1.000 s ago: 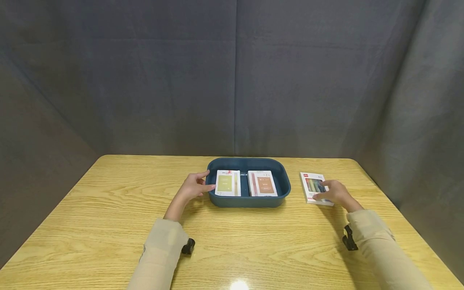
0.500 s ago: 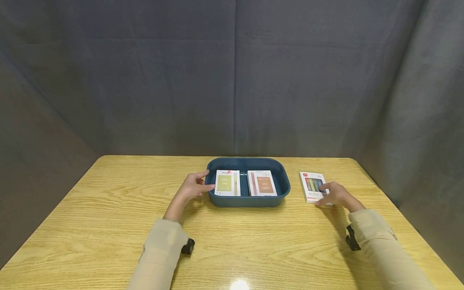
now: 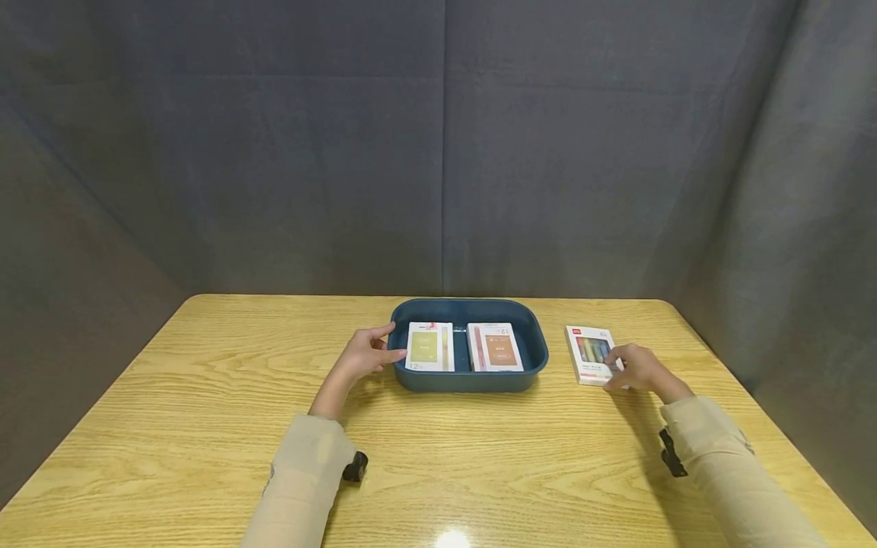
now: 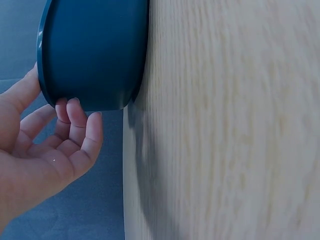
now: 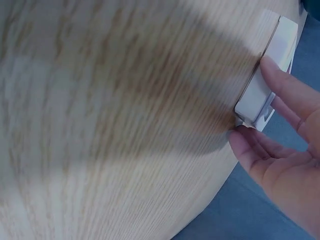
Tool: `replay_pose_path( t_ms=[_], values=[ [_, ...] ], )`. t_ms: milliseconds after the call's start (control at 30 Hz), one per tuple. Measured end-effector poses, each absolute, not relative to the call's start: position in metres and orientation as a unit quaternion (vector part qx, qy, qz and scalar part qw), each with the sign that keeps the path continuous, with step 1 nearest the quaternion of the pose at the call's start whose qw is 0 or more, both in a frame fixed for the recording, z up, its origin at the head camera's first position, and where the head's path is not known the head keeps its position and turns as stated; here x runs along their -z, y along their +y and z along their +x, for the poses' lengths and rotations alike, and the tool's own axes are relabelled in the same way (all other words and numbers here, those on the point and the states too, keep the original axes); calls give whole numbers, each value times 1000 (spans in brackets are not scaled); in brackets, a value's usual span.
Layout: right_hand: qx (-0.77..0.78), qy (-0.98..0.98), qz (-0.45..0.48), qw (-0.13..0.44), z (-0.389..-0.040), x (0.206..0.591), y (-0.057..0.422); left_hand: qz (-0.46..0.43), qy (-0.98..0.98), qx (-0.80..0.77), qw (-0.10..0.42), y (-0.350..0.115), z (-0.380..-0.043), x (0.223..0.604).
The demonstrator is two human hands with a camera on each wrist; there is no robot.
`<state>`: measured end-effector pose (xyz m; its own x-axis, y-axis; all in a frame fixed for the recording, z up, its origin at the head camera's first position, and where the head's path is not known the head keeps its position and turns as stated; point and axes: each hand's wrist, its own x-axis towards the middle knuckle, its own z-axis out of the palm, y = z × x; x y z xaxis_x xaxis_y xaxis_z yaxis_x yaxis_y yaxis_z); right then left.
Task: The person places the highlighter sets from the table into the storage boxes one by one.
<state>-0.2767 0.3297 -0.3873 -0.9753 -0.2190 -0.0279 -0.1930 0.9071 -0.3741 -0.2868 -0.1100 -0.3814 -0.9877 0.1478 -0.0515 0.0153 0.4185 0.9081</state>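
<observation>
A dark blue plastic tray (image 3: 467, 382) stands at the back middle of the table. My left hand (image 3: 361, 352) grips its left end, thumb and fingers at the rim; the left wrist view shows several fingers curled against the tray's outer wall. To the right lies a flat white box (image 3: 588, 374) with a red logo and a panel of coloured sticks. At that box's near right corner is my right hand (image 3: 639, 367), thumb on the near side and fingers round the end. In the right wrist view, a loose flap or gap shows at the box's end.
Inside the tray lie two more white boxes, one with a yellow-green label (image 3: 425, 347) and another with an orange label (image 3: 502, 349). A grey curtain (image 3: 438, 152) hangs behind the wooden table (image 3: 205, 426) and along both sides.
My right hand has slid slightly right, its fingers drawing back from the box's top toward the near right corner. The left hand and the tray stay as they were.
</observation>
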Motion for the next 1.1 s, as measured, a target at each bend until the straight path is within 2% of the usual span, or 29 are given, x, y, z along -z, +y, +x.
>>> replay_pose_path(
  t_ms=[300, 667, 1100],
  values=[
    [188, 974, -124, 24, -276, 388, 333, 47, 841, -535, 61, -110, -287, 381],
    [241, 967, -73, 41, -276, 382, 331, 48, 839, -538, 61, -110, -287, 381],
    [383, 918, -41, 96, -278, 378, 337, 46, 840, -537, 60, -110, -287, 381]
  ],
)
